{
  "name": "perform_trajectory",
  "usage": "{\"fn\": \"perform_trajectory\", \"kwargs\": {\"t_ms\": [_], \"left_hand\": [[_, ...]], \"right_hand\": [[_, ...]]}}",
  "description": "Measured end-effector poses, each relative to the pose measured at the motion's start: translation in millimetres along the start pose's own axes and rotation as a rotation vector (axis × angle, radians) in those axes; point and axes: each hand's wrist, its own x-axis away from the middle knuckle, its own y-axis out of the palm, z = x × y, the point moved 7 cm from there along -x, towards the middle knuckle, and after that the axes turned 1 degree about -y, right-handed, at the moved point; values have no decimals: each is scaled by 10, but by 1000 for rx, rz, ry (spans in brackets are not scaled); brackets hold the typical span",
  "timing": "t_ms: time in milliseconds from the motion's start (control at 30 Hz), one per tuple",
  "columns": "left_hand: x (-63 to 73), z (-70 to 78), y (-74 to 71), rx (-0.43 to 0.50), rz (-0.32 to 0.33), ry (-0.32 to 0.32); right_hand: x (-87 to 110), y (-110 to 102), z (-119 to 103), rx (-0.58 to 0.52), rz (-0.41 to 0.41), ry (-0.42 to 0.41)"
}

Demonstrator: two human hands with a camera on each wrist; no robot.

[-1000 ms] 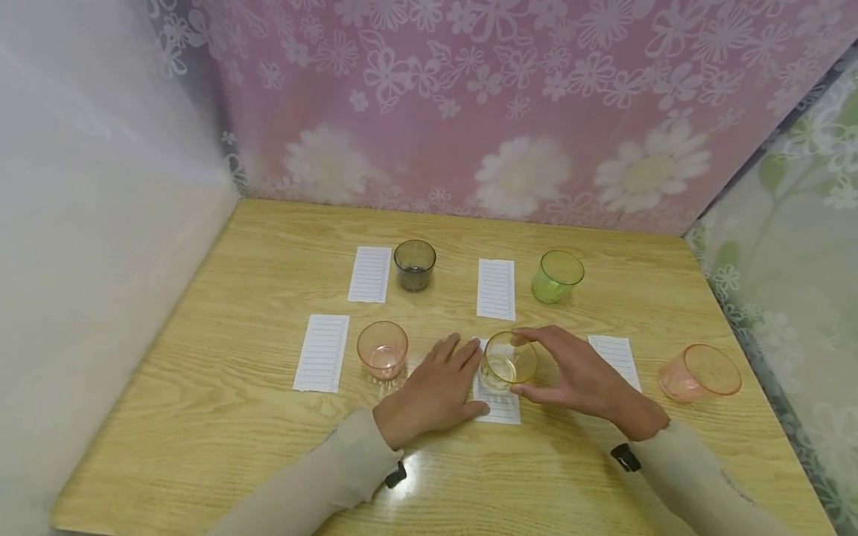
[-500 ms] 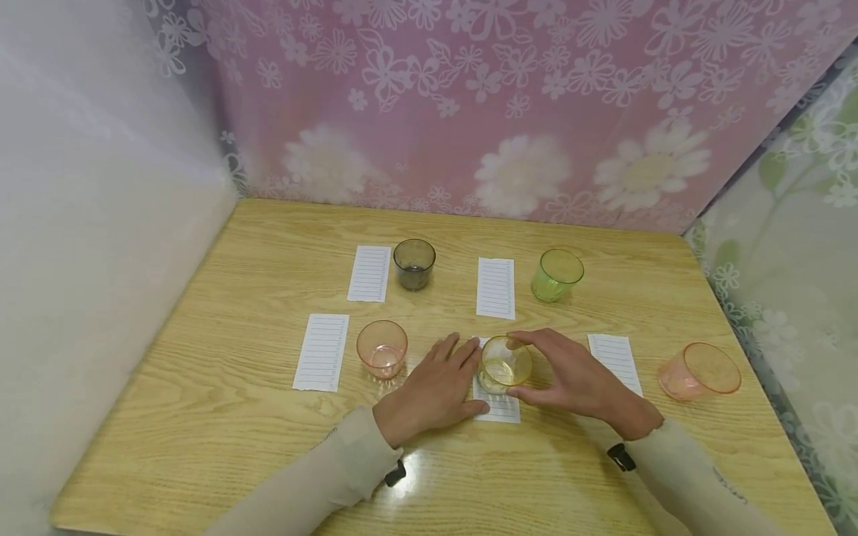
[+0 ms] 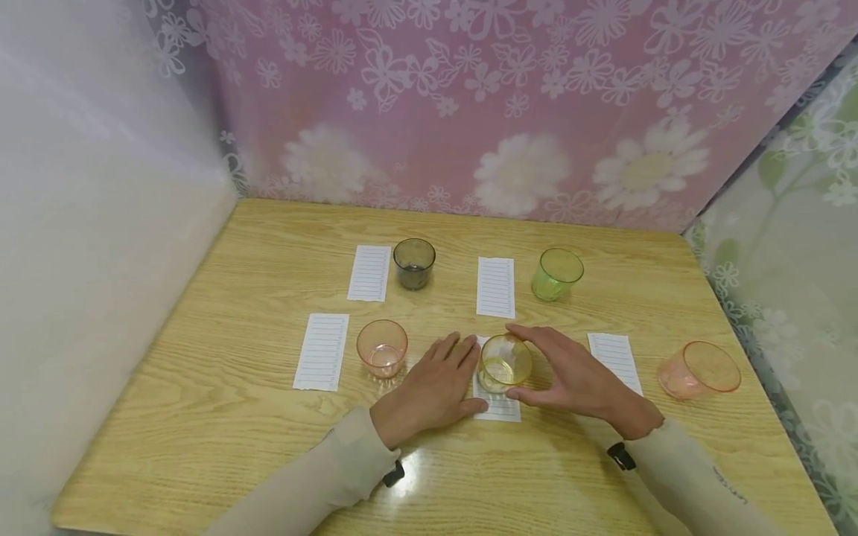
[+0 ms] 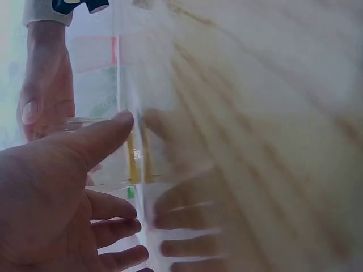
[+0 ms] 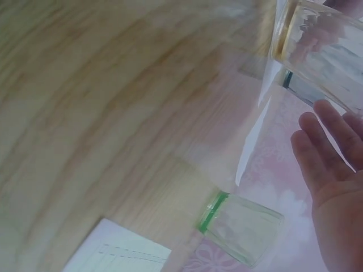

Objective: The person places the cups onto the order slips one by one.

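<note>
My left hand (image 3: 432, 387) lies on the table with fingers extended, its fingertips and thumb at the left edge of a small lined paper slip (image 3: 497, 409). On that slip stands a clear yellow-tinted cup (image 3: 499, 372), upright. Around the cup's right side my right hand (image 3: 576, 372) curves loosely, index fingertip just beyond the far rim and thumb near the front. In the right wrist view the other fingers (image 5: 320, 147) are fairly straight beside the cup's wall. Contact between thumb and cup is hard to tell. The left wrist view shows the left thumb in front of the cup.
A pink cup (image 3: 382, 350) stands left of my left hand, near another slip (image 3: 322, 353). Farther back are a grey cup (image 3: 414, 264) and a green cup (image 3: 556, 275), with slips (image 3: 369, 273) (image 3: 495, 288) beside them. An orange-pink cup (image 3: 700, 371) and slip (image 3: 614, 361) stand at the right.
The yellow cup has shifted slightly left on its slip along with my right hand. Since then my right index finger has moved off the rim, outward. My left hand has stayed in place.
</note>
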Motion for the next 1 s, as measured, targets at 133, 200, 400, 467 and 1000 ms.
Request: {"fn": "perform_trajectory", "kwargs": {"t_ms": [133, 200, 400, 467, 1000], "left_hand": [[40, 17, -64, -38, 1, 11], [65, 32, -120, -68, 19, 26], [155, 59, -342, -88, 98, 60], [196, 47, -424, -72, 120, 60], [553, -424, -900, 275, 169, -7]], "right_hand": [[-30, -42, -41, -9, 6, -19], [-46, -68, -61, -12, 9, -20], [-114, -137, -135, -8, 42, -44], [-150, -151, -170, 0, 56, -55], [-457, -176, -465, -84, 36, 1]]}}
